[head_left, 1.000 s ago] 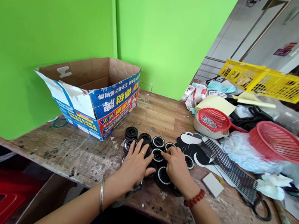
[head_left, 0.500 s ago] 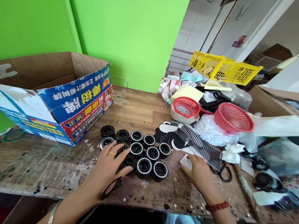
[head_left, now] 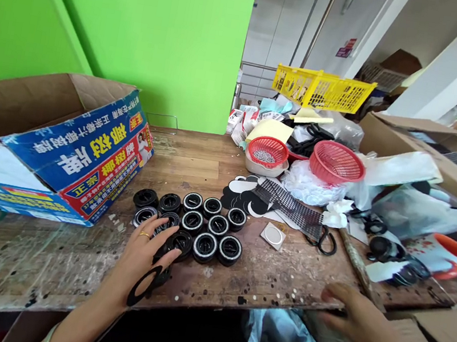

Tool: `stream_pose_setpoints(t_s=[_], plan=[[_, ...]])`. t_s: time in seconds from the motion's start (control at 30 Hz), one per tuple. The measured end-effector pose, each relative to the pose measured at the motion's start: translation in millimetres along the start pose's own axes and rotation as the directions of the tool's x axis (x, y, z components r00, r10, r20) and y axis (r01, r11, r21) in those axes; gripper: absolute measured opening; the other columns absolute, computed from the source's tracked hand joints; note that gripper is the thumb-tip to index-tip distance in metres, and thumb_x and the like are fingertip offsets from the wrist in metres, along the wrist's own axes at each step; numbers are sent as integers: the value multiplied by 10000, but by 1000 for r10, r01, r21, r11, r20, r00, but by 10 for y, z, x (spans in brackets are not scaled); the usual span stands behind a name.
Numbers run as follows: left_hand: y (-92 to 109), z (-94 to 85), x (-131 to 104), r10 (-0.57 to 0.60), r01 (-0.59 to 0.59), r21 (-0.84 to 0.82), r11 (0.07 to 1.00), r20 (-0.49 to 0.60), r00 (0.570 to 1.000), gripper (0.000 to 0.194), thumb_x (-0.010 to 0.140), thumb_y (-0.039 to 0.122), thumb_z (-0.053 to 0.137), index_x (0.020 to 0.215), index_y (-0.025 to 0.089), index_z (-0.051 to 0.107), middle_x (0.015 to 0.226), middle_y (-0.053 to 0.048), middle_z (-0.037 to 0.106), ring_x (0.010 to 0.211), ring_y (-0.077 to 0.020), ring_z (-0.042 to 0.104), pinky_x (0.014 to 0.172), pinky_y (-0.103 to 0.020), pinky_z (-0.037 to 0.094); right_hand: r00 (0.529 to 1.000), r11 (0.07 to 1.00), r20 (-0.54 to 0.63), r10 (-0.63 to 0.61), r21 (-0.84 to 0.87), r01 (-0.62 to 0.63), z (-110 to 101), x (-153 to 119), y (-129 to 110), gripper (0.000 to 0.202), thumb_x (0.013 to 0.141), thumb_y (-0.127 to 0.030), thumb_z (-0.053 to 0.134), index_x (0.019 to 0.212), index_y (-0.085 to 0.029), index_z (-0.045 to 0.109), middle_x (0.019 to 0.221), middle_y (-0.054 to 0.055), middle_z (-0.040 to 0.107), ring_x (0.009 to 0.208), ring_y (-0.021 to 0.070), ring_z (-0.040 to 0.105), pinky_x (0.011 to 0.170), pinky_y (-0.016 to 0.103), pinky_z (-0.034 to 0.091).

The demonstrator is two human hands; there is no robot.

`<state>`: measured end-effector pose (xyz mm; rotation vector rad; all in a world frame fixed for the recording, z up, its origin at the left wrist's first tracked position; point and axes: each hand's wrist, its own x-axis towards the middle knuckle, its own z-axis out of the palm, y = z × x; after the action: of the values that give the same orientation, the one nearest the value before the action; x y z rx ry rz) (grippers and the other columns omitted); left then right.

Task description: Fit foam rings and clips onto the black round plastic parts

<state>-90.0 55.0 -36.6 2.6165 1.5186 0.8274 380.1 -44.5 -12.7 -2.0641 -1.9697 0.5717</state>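
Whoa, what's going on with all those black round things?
A person has their left hand spread over some of the black round pieces, grouped on a worn wooden table. The right hand is away from them, by the table's front edge; something dark shows at its fingers, too blurred to name. A cardboard box stands open on the left.

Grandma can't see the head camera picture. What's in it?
A person's left hand is spread over round black pieces, many white-ringed, on a wooden table; the blurred right hand is by its front edge. A blue cardboard box stands at left.
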Motion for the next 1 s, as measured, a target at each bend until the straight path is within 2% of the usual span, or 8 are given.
stream_pose_setpoints(t_s=[0.07,0.17,0.27,0.37,0.63,0.7,0.83,1.0], plan=[[24,28,-1,-7,7,-5,1000,2,1000,395,939,416,535,1293,256,603,1354,-128,549,1329,-358,459,1028,-561,488,994,1000,-108,-25,6,26,86,200,-195,152,752,-356,602,672,-229,576,673,46,656,616,204,590,605,308,462],[61,28,10,-20,20,-21,1000,-17,1000,386,938,418,530,1274,252,621,1337,-127,564,1331,-356,459,1036,-559,482,951,990,-275,-140,-29,137,285,667,-557,84,783,-279,531,751,-212,570,781,68,648,746,217,594,702,322,473],[31,-41,-9,-38,38,-26,999,-10,999,385,931,405,546,1285,270,618,1326,-114,577,1331,-346,466,1040,-547,483,941,977,-280,-189,-145,153,435,1056,-797,7,723,-203,547,726,-208,544,839,86,633,824,230,583,757,332,459],[-21,-123,-87,-96,96,-27,995,-27,995,365,923,390,564,1265,282,631,1313,-104,585,1311,-332,488,1045,-543,479,956,972,-228,-187,-185,146,488,1249,-872,141,667,-145,541,598,-230,452,705,48,583,703,196,540,676,297,422],[47,-148,-366,-203,196,-110,974,-59,977,286,898,313,593,1153,221,686,1269,-130,598,1291,-330,492,1049,-550,474,975,976,-112,-190,-127,176,320,1262,-796,128,667,-201,515,590,-237,419,529,-19,513,504,144,467,528,257,320],[67,-141,-409,-219,212,-117,970,-52,974,286,896,308,596,1160,235,682,1287,-126,589,1316,-333,469,1057,-553,466,963,981,-191,-193,-60,185,220,1230,-855,120,710,-257,495,604,-239,441,533,-11,528,499,153,486,523,269,333],[98,-118,-448,-224,220,-110,969,-26,974,333,891,323,613,1215,258,651,1326,-119,567,1341,-333,449,1067,-549,459,900,958,-409,-153,161,236,164,1123,-1330,170,776,-381,526,757,-224,589,644,32,635,579,188,569,559,292,418],[160,-67,-429,-210,209,-34,977,-31,977,405,888,307,626,1290,257,605,1343,-139,550,1340,-356,440,1055,-575,457,928,812,-155,-340,448,373,589,1063,-2215,158,843,-328,524,814,-222,638,705,18,659,624,175,582,572,274,444]])
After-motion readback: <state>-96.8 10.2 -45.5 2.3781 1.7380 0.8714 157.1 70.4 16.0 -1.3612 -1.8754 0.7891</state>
